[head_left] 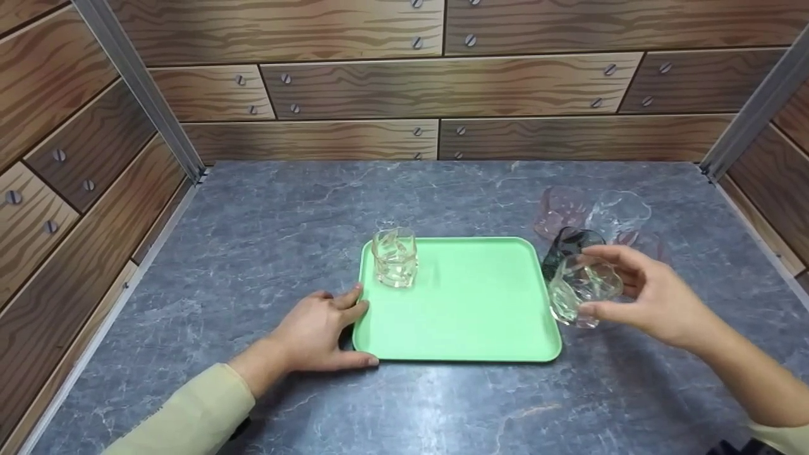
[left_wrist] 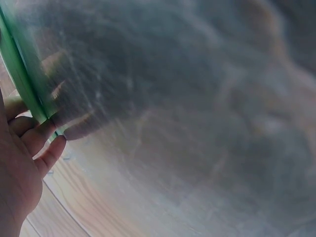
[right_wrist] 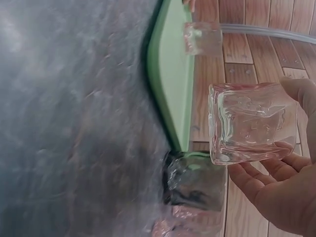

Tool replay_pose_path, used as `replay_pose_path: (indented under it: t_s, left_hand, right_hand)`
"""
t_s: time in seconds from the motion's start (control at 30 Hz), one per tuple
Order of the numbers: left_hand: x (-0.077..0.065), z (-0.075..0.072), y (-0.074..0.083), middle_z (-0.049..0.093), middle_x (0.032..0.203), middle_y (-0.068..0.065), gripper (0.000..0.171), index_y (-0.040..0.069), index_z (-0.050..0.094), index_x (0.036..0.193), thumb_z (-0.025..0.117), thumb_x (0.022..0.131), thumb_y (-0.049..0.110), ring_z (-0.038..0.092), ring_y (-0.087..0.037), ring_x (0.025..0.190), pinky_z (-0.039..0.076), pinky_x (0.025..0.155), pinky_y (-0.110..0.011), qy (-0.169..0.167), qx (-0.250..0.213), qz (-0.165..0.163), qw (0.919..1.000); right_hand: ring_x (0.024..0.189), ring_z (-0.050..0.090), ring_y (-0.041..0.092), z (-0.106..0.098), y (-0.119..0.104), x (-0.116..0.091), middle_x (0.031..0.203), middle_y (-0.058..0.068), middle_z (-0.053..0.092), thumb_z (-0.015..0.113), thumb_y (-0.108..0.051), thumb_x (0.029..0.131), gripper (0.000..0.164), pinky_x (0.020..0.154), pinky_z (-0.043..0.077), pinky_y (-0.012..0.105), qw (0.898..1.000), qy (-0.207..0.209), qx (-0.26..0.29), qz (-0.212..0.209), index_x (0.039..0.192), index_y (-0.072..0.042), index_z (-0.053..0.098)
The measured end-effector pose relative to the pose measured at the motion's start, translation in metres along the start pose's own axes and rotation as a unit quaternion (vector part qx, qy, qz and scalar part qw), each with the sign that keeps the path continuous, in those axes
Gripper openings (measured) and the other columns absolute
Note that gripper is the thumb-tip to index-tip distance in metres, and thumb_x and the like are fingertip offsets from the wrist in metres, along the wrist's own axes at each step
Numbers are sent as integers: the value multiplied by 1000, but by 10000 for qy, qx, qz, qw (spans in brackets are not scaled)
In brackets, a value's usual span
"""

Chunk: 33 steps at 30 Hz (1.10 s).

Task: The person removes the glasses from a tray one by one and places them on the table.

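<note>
My right hand [head_left: 657, 300] grips a clear wavy-sided glass [right_wrist: 254, 123] between thumb and fingers. In the head view this glass overlaps the right rim of the light green tray [head_left: 468, 316], and in the right wrist view it is raised off the table. My left hand [head_left: 319, 332] rests at the tray's near left corner, fingers on the left rim and thumb along the front edge. In the left wrist view its fingertips [left_wrist: 57, 145] touch the green edge. A second, slightly pink-tinted clear glass [head_left: 395, 259] stands upright at the tray's far left corner.
Right of the tray stand a dark smoky glass [head_left: 562, 249], a pinkish glass [head_left: 559, 212], a clear glass [head_left: 619, 212] and another pinkish glass [head_left: 654, 243] partly behind my right hand. Wood-patterned walls [head_left: 354, 88] enclose the grey marbled table [head_left: 284, 240].
</note>
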<state>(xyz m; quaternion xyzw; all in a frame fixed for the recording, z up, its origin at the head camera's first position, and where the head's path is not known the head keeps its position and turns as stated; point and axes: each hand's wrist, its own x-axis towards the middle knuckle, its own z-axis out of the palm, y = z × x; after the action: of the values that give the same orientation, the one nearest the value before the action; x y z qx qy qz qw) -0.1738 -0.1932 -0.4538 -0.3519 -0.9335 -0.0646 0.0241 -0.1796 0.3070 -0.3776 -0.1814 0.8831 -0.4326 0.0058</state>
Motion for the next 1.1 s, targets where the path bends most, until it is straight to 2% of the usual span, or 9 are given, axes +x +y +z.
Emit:
replay_pose_path:
  t_s: [0.1, 0.17, 0.23, 0.33, 0.43, 0.57, 0.77, 1.1]
  left_hand:
    - [0, 0, -1, 50, 155, -27, 103, 3, 62, 148, 54, 89, 88, 71, -34, 117, 51, 104, -52, 11, -3, -5, 10000]
    - [0, 0, -1, 49, 155, -27, 103, 4, 62, 148, 54, 89, 88, 72, -34, 116, 50, 105, -52, 9, -9, -10, 10000]
    - [0, 0, -1, 49, 155, -27, 103, 4, 62, 148, 55, 89, 87, 72, -34, 116, 50, 105, -53, 9, -13, -13, 10000]
    - [0, 0, 0, 50, 155, -27, 102, 3, 62, 148, 56, 89, 86, 72, -33, 116, 51, 104, -52, 27, -34, 24, 10000]
    - [1, 0, 0, 51, 154, -27, 101, 2, 62, 148, 56, 90, 85, 72, -32, 116, 51, 104, -52, 55, -56, 74, 9999]
    - [1, 0, 0, 51, 154, -27, 101, 2, 62, 148, 56, 90, 85, 71, -31, 117, 51, 104, -52, 53, -71, 83, 9999]
    - [1, -1, 0, 50, 154, -27, 101, 3, 62, 148, 54, 90, 86, 71, -32, 117, 51, 105, -53, 22, -28, 73, 10000]
    - [0, -2, -1, 51, 154, -27, 101, 4, 63, 148, 54, 90, 86, 73, -33, 115, 51, 104, -53, 9, -37, 62, 10000]
  right_hand:
    - [126, 61, 13, -1, 7, -3, 142, 12, 63, 95, -17, 81, 78, 99, 43, 10, 9999, -25, -106, 47, 148, -8, 57]
    - [127, 60, 15, -2, 11, -5, 143, 13, 62, 95, -17, 81, 77, 99, 42, 10, 9999, -44, -153, 56, 148, -7, 57]
    - [126, 60, 11, -2, 15, -6, 143, 15, 62, 95, -16, 82, 77, 99, 42, 10, 9999, -80, -133, 53, 148, -6, 57]
    - [122, 59, -2, -1, 20, -8, 143, 17, 62, 94, -16, 82, 77, 98, 44, 10, 9999, -112, -44, 66, 148, -4, 56]
    - [120, 57, -8, -2, 23, -9, 143, 19, 61, 94, -16, 83, 77, 97, 43, 9, 9999, -118, -34, 119, 148, -3, 55]
    - [120, 55, -9, -2, 28, -10, 144, 20, 61, 94, -17, 83, 76, 97, 42, 9, 9997, -133, -90, 171, 148, -4, 56]
    - [120, 57, -8, 3, 35, -10, 143, 21, 61, 93, -12, 83, 72, 98, 43, 9, 9998, -130, 126, 91, 146, -1, 57]
    - [120, 58, -6, 8, 41, -10, 145, 21, 59, 93, -11, 82, 76, 97, 46, 12, 9996, -159, 214, 99, 148, -2, 56]
